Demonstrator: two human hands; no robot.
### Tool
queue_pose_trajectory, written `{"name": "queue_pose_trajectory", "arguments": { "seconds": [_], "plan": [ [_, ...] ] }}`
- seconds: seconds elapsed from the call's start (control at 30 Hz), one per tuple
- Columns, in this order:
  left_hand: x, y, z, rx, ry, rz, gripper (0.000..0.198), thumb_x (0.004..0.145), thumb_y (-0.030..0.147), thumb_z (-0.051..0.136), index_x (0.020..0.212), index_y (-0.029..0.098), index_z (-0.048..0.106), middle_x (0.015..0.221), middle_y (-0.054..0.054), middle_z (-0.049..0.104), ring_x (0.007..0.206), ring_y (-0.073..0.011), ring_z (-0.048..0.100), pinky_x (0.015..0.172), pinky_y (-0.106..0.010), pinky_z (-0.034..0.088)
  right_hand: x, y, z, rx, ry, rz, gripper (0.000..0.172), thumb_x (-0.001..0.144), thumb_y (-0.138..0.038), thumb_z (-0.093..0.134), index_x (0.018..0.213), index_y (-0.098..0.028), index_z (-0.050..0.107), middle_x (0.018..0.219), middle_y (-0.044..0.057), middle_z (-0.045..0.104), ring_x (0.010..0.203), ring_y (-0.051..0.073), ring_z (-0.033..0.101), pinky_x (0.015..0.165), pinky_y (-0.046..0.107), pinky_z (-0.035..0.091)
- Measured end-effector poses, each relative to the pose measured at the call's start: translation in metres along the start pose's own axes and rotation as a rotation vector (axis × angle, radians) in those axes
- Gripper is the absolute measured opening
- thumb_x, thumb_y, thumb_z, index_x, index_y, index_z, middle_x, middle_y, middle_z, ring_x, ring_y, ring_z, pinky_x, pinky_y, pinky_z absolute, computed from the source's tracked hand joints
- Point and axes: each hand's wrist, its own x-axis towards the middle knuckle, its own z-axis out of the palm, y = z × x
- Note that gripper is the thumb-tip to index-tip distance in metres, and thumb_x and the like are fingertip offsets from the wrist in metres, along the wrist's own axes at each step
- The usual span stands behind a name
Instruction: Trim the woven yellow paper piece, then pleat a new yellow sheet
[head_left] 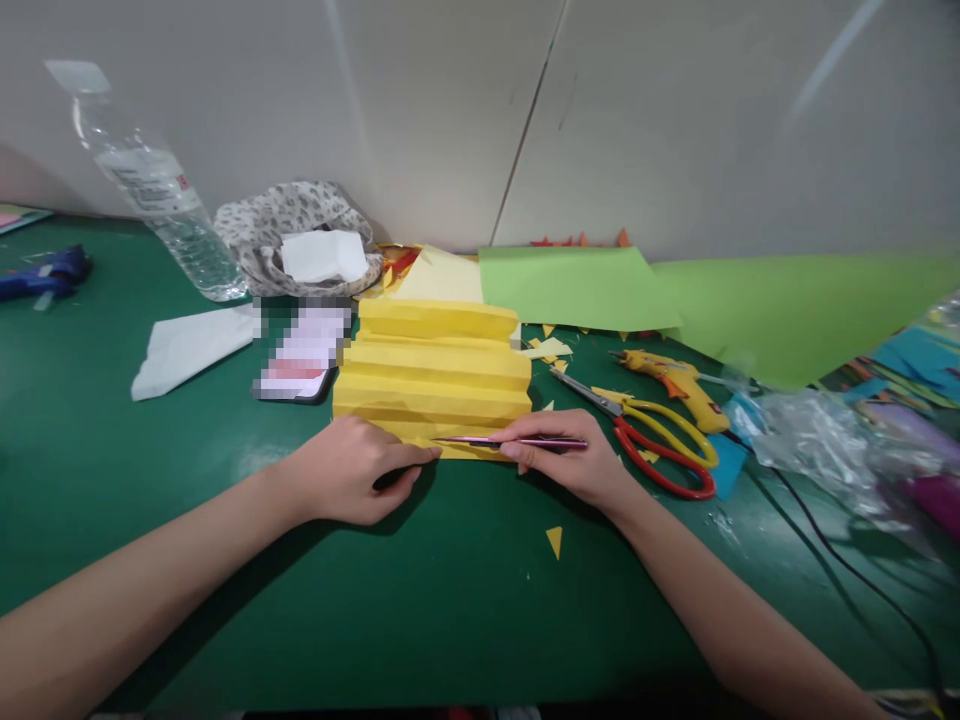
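A yellow pleated paper lies on the green table, its folds running crosswise. My left hand is closed at the paper's near left edge, thumb and index finger pinching its lower margin. In my right hand I grip slim pink tweezers; their pointed tip rests over the paper's lowest fold, just right of my left fingertips. My right fingers also lie against the paper's near right edge. To the right lie open scissors with one yellow and one red handle.
A yellow glue gun with a black cord and crumpled clear plastic lie right. Green paper sheets sit behind. Left are a phone, tissue, water bottle, patterned cloth bag and blue tool.
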Motion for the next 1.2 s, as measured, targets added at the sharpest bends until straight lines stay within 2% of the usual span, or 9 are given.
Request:
{"name": "queue_pose_trajectory", "arguments": {
  "seconds": [0.73,0.9,1.03,1.2],
  "plan": [
    [0.0,0.001,-0.002,-0.021,-0.029,-0.014,0.032,0.081,0.021,0.045,0.109,0.02,0.062,0.063,0.001,0.067,0.049,-0.0127,0.058,0.045,-0.025,0.034,-0.001,-0.001,-0.011,-0.052,0.004,-0.061,0.013,0.07,-0.025,0.07,0.079,-0.017,0.072,0.065,0.004,0.066,0.049,0.011,0.059,0.045,0.021,0.047],
    [0.0,0.001,-0.002,-0.016,-0.038,-0.01,0.033,0.081,0.02,0.044,0.109,0.02,0.061,0.062,0.0,0.066,0.049,-0.0126,0.058,0.044,-0.024,0.035,-0.001,-0.001,-0.01,-0.014,0.006,-0.029,0.013,0.069,-0.028,0.07,0.078,-0.018,0.072,0.065,0.004,0.067,0.049,0.012,0.059,0.045,0.022,0.047],
    [-0.001,0.001,-0.002,-0.014,-0.036,-0.001,0.034,0.081,0.02,0.043,0.11,0.019,0.061,0.063,0.0,0.066,0.051,-0.0131,0.059,0.045,-0.024,0.036,-0.002,0.0,-0.009,0.074,0.055,0.02,0.013,0.069,-0.028,0.07,0.078,-0.019,0.072,0.059,0.002,0.064,0.05,0.013,0.058,0.047,0.024,0.046],
    [0.0,0.001,-0.002,-0.019,-0.047,0.002,0.034,0.081,0.019,0.043,0.111,0.018,0.06,0.063,0.0,0.066,0.05,-0.0132,0.058,0.045,-0.024,0.036,-0.002,-0.002,-0.007,0.16,0.125,-0.011,0.011,0.071,-0.027,0.069,0.079,-0.021,0.071,0.062,0.001,0.061,0.054,0.012,0.056,0.05,0.025,0.045]
  ]
}}
